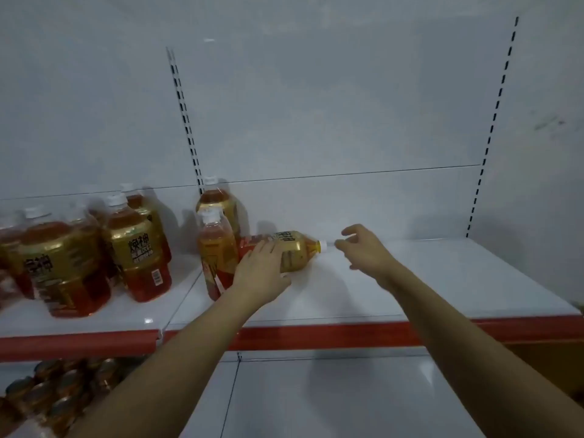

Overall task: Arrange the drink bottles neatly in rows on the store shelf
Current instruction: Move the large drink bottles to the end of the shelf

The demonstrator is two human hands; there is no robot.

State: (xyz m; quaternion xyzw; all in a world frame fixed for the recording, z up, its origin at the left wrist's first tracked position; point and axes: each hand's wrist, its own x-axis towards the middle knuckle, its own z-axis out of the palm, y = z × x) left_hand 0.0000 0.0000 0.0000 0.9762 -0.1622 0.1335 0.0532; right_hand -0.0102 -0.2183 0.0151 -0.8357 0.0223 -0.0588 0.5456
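A gold-labelled bottle of amber drink [295, 248] lies on its side on the white shelf [442, 279], its white cap pointing right. My left hand [259, 273] rests flat on the bottle's lower body with straight fingers. My right hand [363, 251] is at the cap end, its fingertips at the white cap [324, 245]; whether they pinch it is unclear. Two matching bottles [218, 245] stand upright just left of the lying one. Several more upright bottles [132, 245] stand in a loose group on the left shelf section.
The shelf has a red front edge [347, 335] and a white back panel with slotted uprights [186, 121]. White shelf surface stretches to the right of my hands. On the lower shelf at bottom left sit several dark-capped bottles [47, 393].
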